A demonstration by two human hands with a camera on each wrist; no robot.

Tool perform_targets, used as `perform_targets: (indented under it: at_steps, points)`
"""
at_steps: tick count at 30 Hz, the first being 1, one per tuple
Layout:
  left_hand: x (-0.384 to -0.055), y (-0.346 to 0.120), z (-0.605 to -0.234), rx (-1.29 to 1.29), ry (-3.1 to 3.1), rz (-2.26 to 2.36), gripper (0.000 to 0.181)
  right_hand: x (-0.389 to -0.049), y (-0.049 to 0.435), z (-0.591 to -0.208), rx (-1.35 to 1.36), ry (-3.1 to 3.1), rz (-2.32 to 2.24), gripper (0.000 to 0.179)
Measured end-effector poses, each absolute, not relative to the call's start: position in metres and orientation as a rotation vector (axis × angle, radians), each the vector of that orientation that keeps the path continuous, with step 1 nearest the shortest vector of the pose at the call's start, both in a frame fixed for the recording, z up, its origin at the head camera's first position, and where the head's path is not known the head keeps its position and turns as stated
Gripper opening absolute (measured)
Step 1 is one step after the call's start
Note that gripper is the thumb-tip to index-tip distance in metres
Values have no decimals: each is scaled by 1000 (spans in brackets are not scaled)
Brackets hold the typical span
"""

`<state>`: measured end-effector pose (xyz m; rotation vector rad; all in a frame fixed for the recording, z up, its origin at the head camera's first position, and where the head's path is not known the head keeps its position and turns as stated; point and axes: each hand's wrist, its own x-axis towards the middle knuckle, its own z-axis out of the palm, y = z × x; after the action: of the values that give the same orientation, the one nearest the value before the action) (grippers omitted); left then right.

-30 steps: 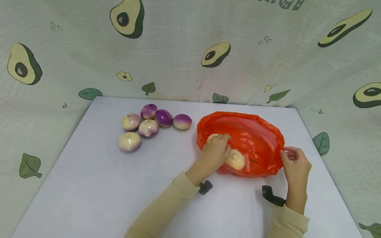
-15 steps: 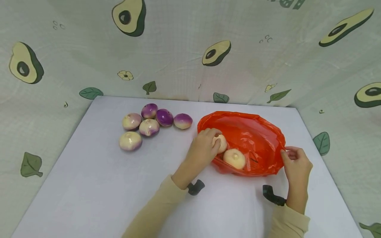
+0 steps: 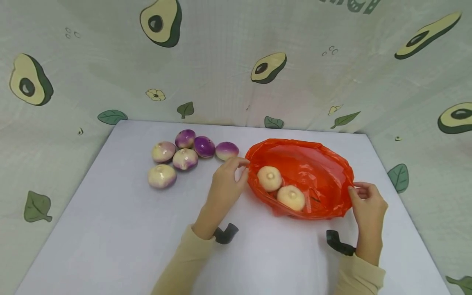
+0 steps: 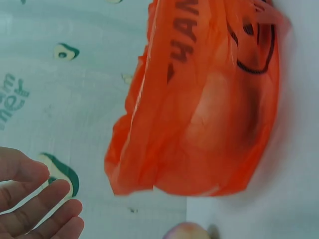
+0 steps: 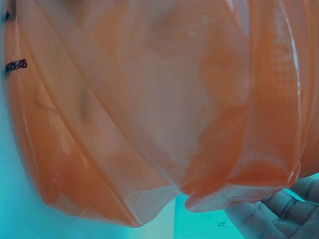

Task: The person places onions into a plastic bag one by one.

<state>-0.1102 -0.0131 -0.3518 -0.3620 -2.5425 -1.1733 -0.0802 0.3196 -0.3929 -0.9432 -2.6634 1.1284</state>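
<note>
**Two cream-coloured round vegetables in a red plastic bag, six purple-and-white turnips outside it**

Bag: the red plastic bag [image 3: 309, 172] sits toward the right of the white bench [image 3: 110, 229], mouth gaping wide, rim uneven and crinkled. Black lettering and a smiling face show on its outer side in the left wrist view.

Inside the bag: two cream-coloured round vegetables, each with a nub facing up. One [image 3: 269, 178] lies at the left wall; its neighbour [image 3: 291, 198] is just beside it, nearer the front wall.

Left hand [image 3: 222, 185]: fingers bent loosely, space between thumb and fingertips, holding nothing. It hangs just outside the bag's left rim; the left wrist view shows a gap between fingers and plastic.

Right hand [image 3: 368, 209]: thumb and fingers pinched together on the bag's right rim.

Bench, left of the bag: six purple-and-white turnips in a loose group. Three show mostly purple skin: one at the back [image 3: 185, 139], a dark one [image 3: 204, 146] beside it, and one at the right end [image 3: 227, 150], near the left hand. Three paler ones [image 3: 185, 159] lie to the left and front.

Wrists: beige sleeves [image 3: 184, 262], a black bracket [image 3: 226, 233] at each.

Behind: pale cloth [image 3: 217, 82] printed with avocados and leaves.
</note>
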Motion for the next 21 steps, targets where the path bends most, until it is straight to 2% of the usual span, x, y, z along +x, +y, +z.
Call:
perform_targets:
  at_steps: [15, 21]
  points:
    - [-112, -66, -364, -181, -2491, -1166, 23, -81, 319, -393, -940, -2671, 1125, 48]
    - [-114, -85, -367, -149, -2509, -1148, 31, -81, 320, -394, -951, -2675, 1133, 50]
